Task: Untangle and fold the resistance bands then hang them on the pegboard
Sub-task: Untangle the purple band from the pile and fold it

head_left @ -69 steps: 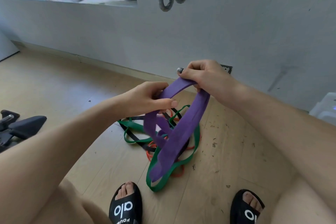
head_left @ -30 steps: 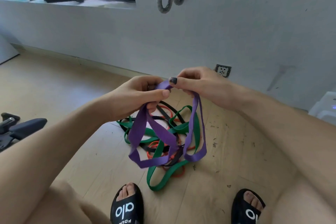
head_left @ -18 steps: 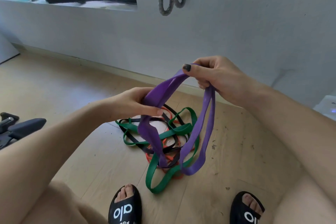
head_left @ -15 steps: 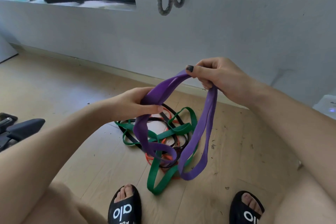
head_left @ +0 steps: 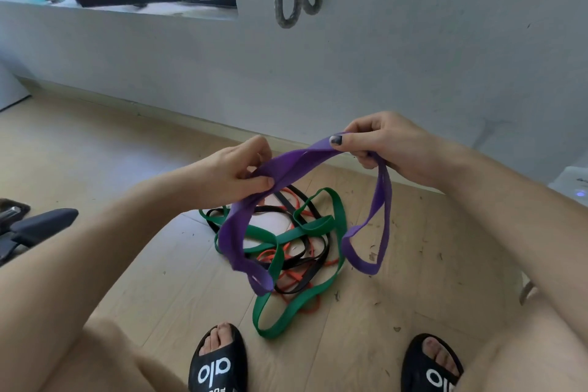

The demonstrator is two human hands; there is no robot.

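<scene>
Both hands pinch the purple band [head_left: 305, 159] above the pile of bands [head_left: 286, 251] on the floor [head_left: 111, 153]. My left hand [head_left: 235, 169] grips one end, thumb and fingers closed round it; my right hand [head_left: 381, 143] grips the other, a little higher. Between them the strap runs sideways, rising toward the right, and a loop hangs from each hand down toward the pile.
</scene>
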